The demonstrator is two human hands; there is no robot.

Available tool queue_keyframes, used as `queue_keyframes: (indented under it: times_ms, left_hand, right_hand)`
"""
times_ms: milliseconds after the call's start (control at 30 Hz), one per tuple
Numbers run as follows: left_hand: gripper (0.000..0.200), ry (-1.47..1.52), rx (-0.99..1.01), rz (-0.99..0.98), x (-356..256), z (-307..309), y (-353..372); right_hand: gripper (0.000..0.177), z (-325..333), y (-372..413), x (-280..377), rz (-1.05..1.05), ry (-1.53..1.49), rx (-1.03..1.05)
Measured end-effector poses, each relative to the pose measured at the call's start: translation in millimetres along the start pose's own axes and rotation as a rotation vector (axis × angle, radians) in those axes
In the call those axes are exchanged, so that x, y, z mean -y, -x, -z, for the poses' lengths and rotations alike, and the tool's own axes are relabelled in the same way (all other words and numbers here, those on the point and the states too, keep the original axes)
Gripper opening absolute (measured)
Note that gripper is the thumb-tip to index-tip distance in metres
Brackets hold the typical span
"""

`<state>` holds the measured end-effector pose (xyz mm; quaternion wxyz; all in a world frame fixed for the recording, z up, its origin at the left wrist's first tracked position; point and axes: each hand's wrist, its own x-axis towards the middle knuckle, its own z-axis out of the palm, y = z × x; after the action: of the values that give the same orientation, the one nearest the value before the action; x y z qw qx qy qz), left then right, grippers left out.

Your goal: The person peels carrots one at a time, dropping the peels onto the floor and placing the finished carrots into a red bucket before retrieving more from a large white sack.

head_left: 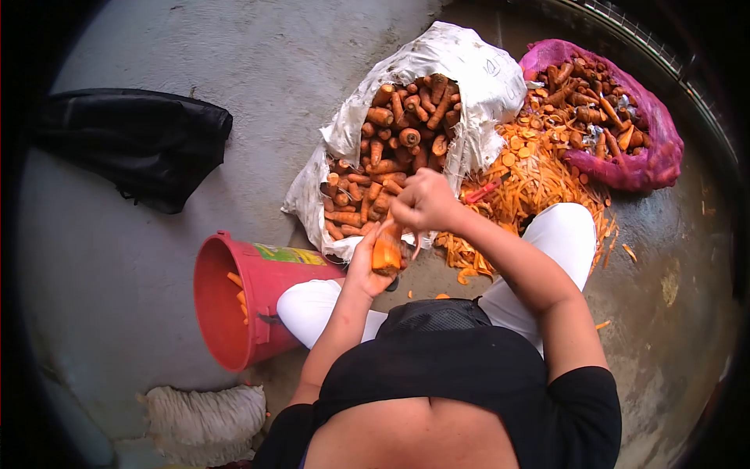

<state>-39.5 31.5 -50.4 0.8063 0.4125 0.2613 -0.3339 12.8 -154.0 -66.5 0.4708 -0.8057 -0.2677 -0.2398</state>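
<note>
My left hand [366, 264] is wrapped around a thick, partly peeled carrot [386, 255], its bright orange end pointing toward me. Just above the carrot, my right hand [426, 199] is closed in a fist; what it grips is hidden by the fingers. A thin strip of peel [416, 247] hangs beside the carrot. Close to my right wrist, a red handle-like object [482, 191] shows against the peelings. Beyond both hands, a white woven sack [484, 66] lies open, full of unpeeled carrots [379, 168].
A heap of orange peelings and slices [531, 176] spreads right of the sack. Behind it stands a magenta sack [664, 160] of carrots and scraps. A red bucket [266, 285] lies tipped at my left, carrots [240, 297] inside. Black cloth [148, 141] and a pale sack [207, 418] lie on the floor.
</note>
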Motion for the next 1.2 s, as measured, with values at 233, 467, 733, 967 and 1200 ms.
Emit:
queue_keyframes:
  times_ms: [233, 467, 733, 967, 1200]
  left_hand:
    - [0.035, -0.068, 0.037, -0.031, 4.9, -4.4, 6.8]
    - [0.039, -0.12, 0.111, 0.016, 3.7, -3.3, 18.6]
    - [0.038, 0.048, -0.037, -0.003, 8.8, 6.3, 1.1]
    - [0.037, -0.165, 0.077, -0.026, 10.7, 6.1, 8.1]
    - [0.042, -0.173, 0.099, -0.004, 5.3, -8.9, 30.8]
  right_hand:
    - [0.037, 0.3, 1.1, 5.8, 0.156, 0.18, -0.071]
    - [0.043, 31.6, -6.0, -81.5, -0.256, 0.786, -0.204]
    - [0.035, 3.0, 1.1, 8.0, 0.013, 0.117, 0.035]
    - [0.038, -3.9, 3.5, 8.0, 0.109, 0.167, -0.061]
    - [0.045, 30.2, -9.8, -74.5, -0.177, 0.658, -0.191]
